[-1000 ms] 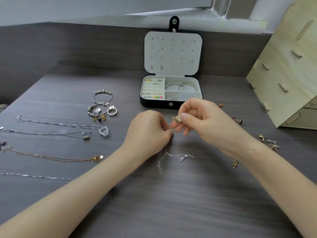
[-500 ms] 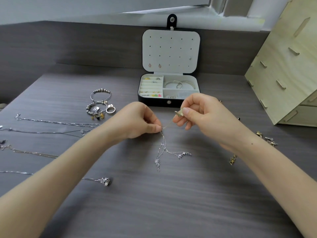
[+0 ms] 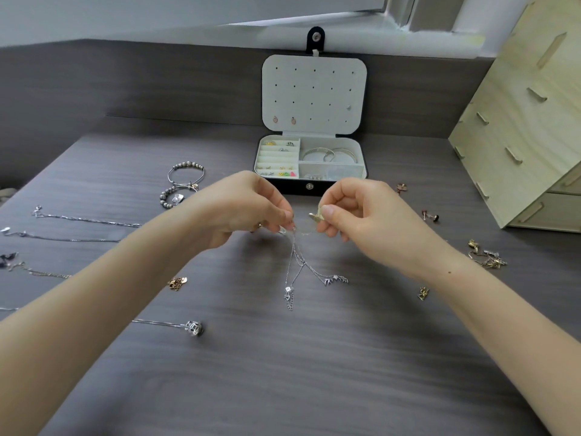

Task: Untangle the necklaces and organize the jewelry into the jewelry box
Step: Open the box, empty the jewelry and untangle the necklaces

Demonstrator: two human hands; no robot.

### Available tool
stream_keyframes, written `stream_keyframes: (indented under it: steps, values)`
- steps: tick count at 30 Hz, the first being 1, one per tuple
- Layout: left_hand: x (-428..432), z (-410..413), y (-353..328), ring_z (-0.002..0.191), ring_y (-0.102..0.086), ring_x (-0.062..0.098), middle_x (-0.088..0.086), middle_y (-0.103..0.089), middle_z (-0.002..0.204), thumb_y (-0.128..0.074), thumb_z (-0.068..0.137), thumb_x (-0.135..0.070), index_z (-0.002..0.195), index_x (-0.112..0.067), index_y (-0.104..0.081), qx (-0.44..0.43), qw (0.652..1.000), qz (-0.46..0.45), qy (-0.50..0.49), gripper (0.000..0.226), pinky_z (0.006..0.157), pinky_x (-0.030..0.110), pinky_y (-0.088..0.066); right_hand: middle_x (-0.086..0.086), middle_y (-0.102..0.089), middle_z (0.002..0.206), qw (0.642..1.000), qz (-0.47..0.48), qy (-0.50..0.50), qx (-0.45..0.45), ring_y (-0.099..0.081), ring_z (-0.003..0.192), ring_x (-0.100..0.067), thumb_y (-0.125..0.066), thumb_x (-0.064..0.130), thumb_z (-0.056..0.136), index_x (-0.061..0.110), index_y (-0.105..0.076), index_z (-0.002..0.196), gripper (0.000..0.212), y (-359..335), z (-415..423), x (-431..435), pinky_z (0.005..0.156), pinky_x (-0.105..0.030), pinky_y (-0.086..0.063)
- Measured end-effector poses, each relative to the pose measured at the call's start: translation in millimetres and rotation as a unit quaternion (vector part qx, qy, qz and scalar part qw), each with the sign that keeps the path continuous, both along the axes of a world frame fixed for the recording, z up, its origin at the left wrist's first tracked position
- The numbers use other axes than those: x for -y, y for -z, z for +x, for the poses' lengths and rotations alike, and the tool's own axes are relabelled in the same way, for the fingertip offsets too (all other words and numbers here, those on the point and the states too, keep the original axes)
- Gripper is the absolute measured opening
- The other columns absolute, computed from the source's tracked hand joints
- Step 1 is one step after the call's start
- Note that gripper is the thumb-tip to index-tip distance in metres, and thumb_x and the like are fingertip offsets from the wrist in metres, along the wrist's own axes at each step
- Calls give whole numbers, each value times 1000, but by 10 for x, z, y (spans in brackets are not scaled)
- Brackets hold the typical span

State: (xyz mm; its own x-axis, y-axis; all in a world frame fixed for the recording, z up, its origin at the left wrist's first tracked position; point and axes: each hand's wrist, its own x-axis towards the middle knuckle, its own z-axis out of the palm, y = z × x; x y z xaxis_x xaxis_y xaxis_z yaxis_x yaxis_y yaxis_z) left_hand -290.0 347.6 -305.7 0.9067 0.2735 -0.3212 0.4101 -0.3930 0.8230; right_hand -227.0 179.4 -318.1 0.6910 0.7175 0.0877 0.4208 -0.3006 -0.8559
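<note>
Left hand [image 3: 251, 212] and right hand [image 3: 355, 212] pinch one tangled necklace [image 3: 298, 265] — chains dangling straight down between them.

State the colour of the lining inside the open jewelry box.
White, across the jewelry box lid and trays; the head view shows it best.

The tangled necklace chains [image 3: 295, 265] look like shiny silver metal. The table [image 3: 283, 372] is matt wood grain; at two o'clock, the drawer unit [image 3: 518, 121] is pale bare plywood.
</note>
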Motion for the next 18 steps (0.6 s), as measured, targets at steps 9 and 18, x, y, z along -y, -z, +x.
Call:
stream_keyframes:
  steps: [9, 18]
  values:
    - [28, -40, -1, 56, -48, 8, 2, -66, 66, -65, 82, -2, 70, -15, -65, 0, 999, 21, 27, 18, 54, 18, -37, 6, -67, 70, 997, -52, 13, 59, -58, 61, -2, -57, 13, 89, 24, -57, 73, 19, 126, -103, -72, 65, -19, -48]
    - [47, -60, -45, 60, -47, 13, 1, -63, 64, -68, 79, -4, 70, -16, -69, 8, 999, 27, 39, 15, 60, 23, -37, 7, -64, 61, 999, -40, 23, -15, -55, 55, -2, -56, 14, 90, 21, -59, 72, 20, 119, -166, -94, 61, -23, -47]
